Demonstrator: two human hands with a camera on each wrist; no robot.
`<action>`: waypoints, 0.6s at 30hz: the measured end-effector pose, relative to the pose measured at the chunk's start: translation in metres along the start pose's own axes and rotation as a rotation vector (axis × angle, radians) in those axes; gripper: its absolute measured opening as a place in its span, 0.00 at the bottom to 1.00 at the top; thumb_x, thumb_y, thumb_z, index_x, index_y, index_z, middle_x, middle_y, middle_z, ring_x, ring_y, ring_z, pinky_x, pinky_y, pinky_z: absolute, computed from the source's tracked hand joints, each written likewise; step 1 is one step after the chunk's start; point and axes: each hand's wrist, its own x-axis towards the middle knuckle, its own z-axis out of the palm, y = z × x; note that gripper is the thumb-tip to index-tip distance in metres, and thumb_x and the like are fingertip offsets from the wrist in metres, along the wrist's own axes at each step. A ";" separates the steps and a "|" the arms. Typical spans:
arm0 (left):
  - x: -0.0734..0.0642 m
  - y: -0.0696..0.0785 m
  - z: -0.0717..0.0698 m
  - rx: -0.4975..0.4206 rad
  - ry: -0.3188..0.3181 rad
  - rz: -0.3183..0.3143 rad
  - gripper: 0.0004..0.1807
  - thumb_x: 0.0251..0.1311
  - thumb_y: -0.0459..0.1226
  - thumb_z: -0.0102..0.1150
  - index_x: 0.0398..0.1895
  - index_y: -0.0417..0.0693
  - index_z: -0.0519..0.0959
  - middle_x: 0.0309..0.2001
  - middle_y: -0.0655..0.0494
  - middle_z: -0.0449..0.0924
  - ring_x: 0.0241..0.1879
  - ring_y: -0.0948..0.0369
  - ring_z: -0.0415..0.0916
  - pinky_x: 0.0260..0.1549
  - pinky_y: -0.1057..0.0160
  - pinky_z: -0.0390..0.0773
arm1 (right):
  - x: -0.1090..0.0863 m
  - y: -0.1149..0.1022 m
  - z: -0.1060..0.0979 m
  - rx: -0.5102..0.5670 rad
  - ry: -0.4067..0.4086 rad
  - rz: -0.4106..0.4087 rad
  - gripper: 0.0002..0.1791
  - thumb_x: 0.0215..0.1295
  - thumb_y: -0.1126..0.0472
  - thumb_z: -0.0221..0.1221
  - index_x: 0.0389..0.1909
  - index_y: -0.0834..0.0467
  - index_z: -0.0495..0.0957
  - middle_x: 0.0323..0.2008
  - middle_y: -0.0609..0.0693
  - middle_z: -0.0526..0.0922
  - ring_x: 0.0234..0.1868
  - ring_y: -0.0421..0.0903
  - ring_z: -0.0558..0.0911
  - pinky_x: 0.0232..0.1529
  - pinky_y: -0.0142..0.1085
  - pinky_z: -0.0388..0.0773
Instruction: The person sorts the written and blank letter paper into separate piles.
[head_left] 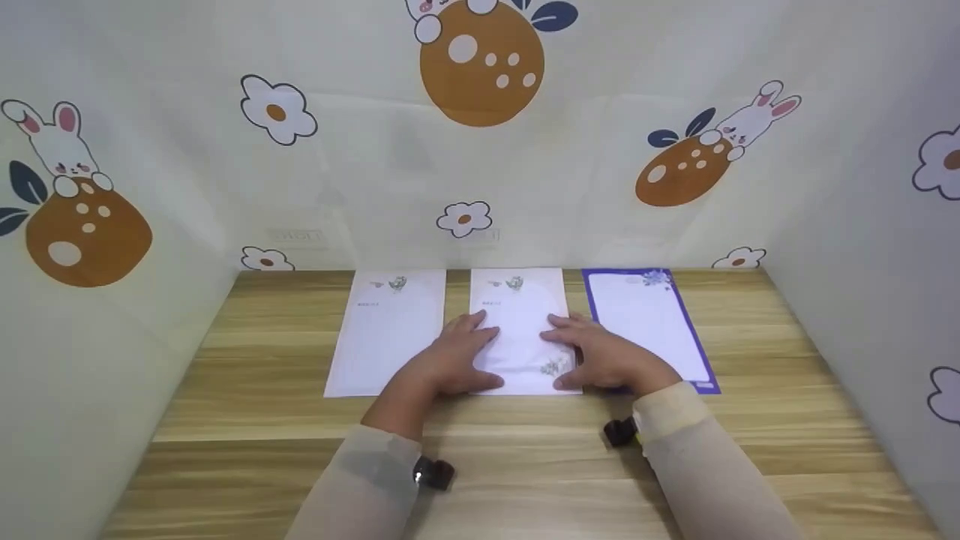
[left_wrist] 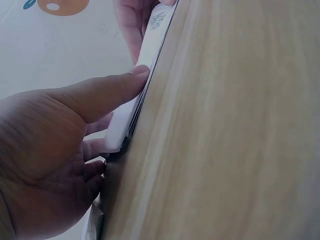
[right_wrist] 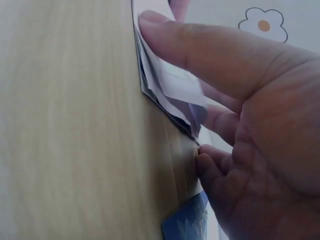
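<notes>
A stack of white printed paper sheets (head_left: 521, 341) lies in the middle of the table, a small floral print at its top and lower right corner. Along its left edge rests my left hand (head_left: 450, 360), fingers extended and spread, thumb on top near the front edge. My right hand (head_left: 604, 360) mirrors it at the right edge, its thumb by the front right corner. From the right wrist, several layers of the stack (right_wrist: 172, 90) show slightly fanned at that corner, under the thumb. In the left wrist view the left thumb touches the stack (left_wrist: 120, 125) from above.
Left of the middle stack lies a similar white printed sheet (head_left: 390, 337). On the right is a purple-bordered paper (head_left: 637, 315) with a blue flower, partly behind my right hand. The wooden table (head_left: 517, 480) meets a cloth backdrop (head_left: 375, 172) with rabbit and flower prints.
</notes>
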 end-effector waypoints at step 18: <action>0.001 0.009 -0.002 0.051 0.150 -0.067 0.25 0.74 0.45 0.62 0.72 0.56 0.79 0.82 0.54 0.67 0.84 0.47 0.59 0.83 0.45 0.62 | 0.003 -0.004 -0.001 -0.005 0.218 -0.009 0.23 0.64 0.61 0.74 0.60 0.57 0.87 0.66 0.55 0.85 0.73 0.61 0.77 0.80 0.58 0.68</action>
